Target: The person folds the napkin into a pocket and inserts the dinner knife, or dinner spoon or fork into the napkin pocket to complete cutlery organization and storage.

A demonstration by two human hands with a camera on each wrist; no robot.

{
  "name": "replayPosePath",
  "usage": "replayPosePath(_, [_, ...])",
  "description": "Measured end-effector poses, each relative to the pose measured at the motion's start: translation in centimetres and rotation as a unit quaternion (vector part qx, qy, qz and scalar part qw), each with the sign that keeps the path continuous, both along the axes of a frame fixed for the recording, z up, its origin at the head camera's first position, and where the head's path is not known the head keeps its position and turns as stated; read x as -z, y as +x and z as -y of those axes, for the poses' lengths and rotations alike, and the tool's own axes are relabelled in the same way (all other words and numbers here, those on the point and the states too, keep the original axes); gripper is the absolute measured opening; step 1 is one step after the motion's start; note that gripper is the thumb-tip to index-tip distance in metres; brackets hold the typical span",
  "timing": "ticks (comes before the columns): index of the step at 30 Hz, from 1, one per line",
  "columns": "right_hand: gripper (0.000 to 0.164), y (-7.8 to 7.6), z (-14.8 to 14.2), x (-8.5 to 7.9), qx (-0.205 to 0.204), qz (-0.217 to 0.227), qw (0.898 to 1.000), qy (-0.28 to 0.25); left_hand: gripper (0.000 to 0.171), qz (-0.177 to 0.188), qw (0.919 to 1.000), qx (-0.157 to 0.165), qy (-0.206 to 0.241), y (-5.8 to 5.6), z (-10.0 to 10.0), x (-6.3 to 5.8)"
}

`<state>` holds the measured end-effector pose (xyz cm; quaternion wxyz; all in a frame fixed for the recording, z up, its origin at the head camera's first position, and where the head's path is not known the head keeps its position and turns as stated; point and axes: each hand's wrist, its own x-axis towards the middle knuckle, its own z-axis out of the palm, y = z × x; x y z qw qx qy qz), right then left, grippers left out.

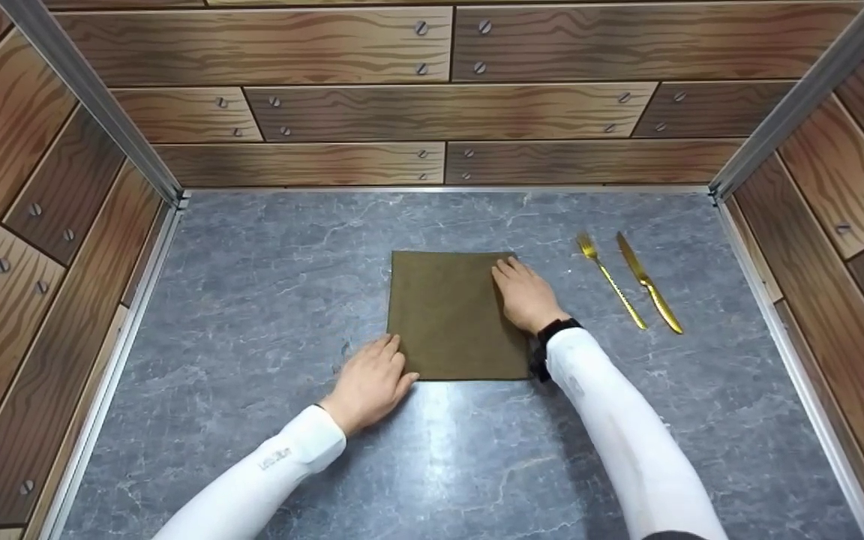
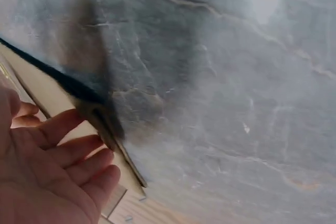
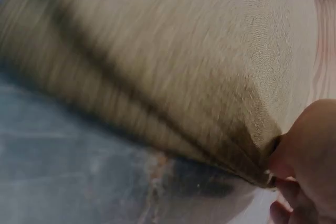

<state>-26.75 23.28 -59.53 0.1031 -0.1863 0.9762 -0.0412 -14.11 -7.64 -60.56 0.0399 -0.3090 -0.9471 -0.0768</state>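
Observation:
A square olive-brown cloth napkin lies in the middle of the grey marbled table. My left hand is at its lower-left corner, with the fingers along the left edge and the thumb by the bottom edge. In the left wrist view the loosely extended fingers of the left hand touch the cloth's rim. At the napkin's upper-right part is my right hand. The right wrist view has the right hand pinching a corner of the napkin, whose edge is creased and partly lifted.
A gold fork and a gold knife lie side by side to the right of the napkin. Wood-patterned panels with metal rails enclose the table at the back and both sides.

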Motion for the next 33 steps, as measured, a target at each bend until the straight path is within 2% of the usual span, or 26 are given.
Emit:
replayPosePath(4, [0.057, -0.3, 0.0, 0.0, -0.009, -0.009, 1.000, -0.004, 0.038, 0.009, 0.9999, 0.002, 0.010, -0.3, 0.1, 0.2])
replayPosePath(9, [0.059, -0.1, -0.2, 0.0, -0.008, 0.004, 1.000, -0.011, 0.036, 0.010, 0.9998, 0.008, 0.018, -0.5, 0.3, 0.2])
replayPosePath(16, [0.062, -0.1, -0.3, 0.2, -0.010, 0.011, 1.000, -0.025, 0.033, -0.006, 0.9992, 0.037, 0.015, -0.8, 0.8, 0.5])
replayPosePath(21, [0.062, 0.6, -0.9, 0.3, -0.007, 0.009, 0.998, -0.061, 0.032, -0.006, 0.9983, 0.055, 0.018, -1.1, 1.2, 0.6])
replayPosePath(25, [0.051, 2.8, -1.1, 0.5, -0.039, -0.024, 0.995, -0.092, 0.029, 0.001, 0.9983, 0.058, 0.013, -1.0, 1.4, 0.5])
replayPosePath(29, [0.048, 6.5, -1.4, 0.7, -0.081, -0.047, 0.987, -0.127, 0.030, -0.008, 0.9978, 0.065, 0.006, -1.1, 1.8, 0.5])
replayPosePath(33, [0.045, 9.7, -2.4, 1.1, -0.107, -0.048, 0.982, -0.151, 0.032, -0.021, 0.9967, 0.078, 0.001, -1.5, 2.0, 0.4])
